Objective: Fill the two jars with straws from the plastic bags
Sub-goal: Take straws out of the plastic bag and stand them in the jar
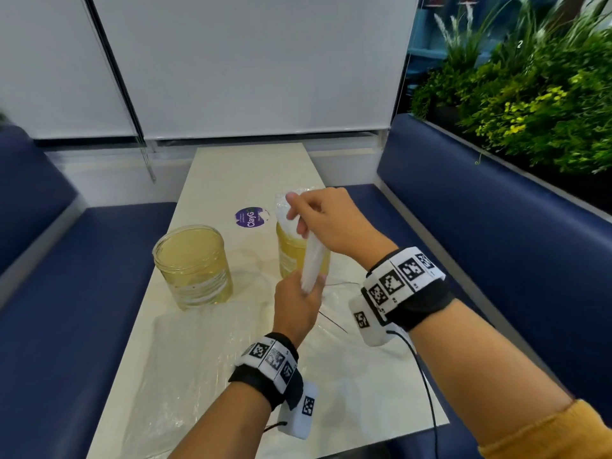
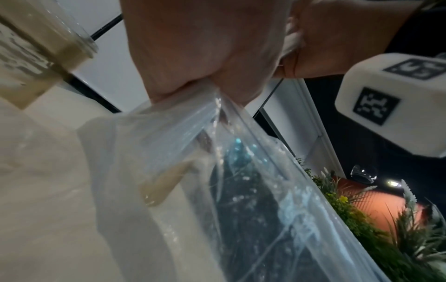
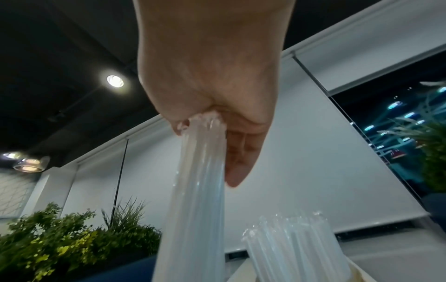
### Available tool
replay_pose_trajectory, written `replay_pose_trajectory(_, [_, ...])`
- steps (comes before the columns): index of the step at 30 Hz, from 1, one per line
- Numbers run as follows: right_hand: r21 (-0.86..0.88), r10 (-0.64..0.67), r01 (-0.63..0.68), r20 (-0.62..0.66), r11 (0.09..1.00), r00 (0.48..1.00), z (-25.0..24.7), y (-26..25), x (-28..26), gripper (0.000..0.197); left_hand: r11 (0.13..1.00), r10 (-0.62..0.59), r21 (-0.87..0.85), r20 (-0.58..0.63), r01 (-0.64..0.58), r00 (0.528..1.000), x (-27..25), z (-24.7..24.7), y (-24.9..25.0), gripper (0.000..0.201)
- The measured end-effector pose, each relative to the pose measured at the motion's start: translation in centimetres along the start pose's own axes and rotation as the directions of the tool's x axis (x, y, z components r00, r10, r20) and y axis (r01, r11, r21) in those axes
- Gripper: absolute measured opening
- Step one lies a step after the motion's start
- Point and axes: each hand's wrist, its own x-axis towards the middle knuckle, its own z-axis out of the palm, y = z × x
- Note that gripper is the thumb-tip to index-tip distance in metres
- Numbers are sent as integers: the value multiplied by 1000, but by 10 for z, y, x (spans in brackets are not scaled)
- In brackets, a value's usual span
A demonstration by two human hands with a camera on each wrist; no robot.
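A bundle of clear straws [image 1: 313, 260] stands between my two hands, just in front of the right jar [image 1: 288, 253]. My right hand [image 1: 304, 217] grips the bundle's upper part [image 3: 200, 181]. My left hand [image 1: 304, 289] grips the neck of a clear plastic bag [image 2: 193, 171] around the bundle's lower end, and the bag hangs down from my fist [image 2: 205, 57]. The right jar holds several straws [image 3: 289, 244], their tops above its rim. To the left stands the left jar [image 1: 192, 266], yellowish glass, with no straws seen in it.
Crumpled clear plastic bags [image 1: 185, 359] lie on the pale table [image 1: 231, 173] near me. A purple round sticker [image 1: 248, 217] lies beyond the jars. Blue bench seats [image 1: 99, 293] flank the table, and plants [image 1: 530, 104] stand behind the right bench.
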Motion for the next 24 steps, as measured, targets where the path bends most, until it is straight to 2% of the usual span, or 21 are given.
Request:
replay_pose_trajectory(2, [-96,-53,41,-122,994,991,4,2,-1,51,999,-37,-37,-17,36,999,2,-3,-4,30])
replay_pose_trajectory(4, [-188,-55,21,-177,982,983,10,3,-5,63,995,-52,-82,-38,48,998,4,-6,-2,27])
replay_pose_trajectory(7, [-71,60,-69,-117,995,991,29,10,-12,71,989,-36,-143,-24,33,999,8,-8,5,21])
replay_pose_trajectory(9, [1,99,-100,-86,995,991,44,17,-14,61,986,-24,-162,-8,22,1000,8,-10,5,19])
replay_pose_trajectory(11, [4,85,-85,-98,996,992,48,18,-12,47,987,-39,-155,0,39,999,6,-10,2,22])
replay_pose_trajectory(14, [2,43,-43,-97,999,994,25,-1,0,40,997,-31,-65,37,34,999,-1,-11,-8,19])
replay_pose_trajectory(16, [46,4,3,-141,999,990,-3,-17,17,36,999,-29,-26,83,31,996,-7,-14,-13,15])
replay_pose_trajectory(19, [126,-70,118,-336,985,939,-46,-29,53,35,999,-31,-39,120,36,992,-17,-18,-18,21])
replay_pose_trajectory(22, [-3,-152,172,-488,985,860,-65,-26,90,51,999,39,-16,156,-37,987,-19,-19,-21,24])
replay_pose_trajectory(24, [-113,-197,162,-502,980,842,-61,-15,110,55,998,61,4,172,-62,983,-19,-18,-18,25])
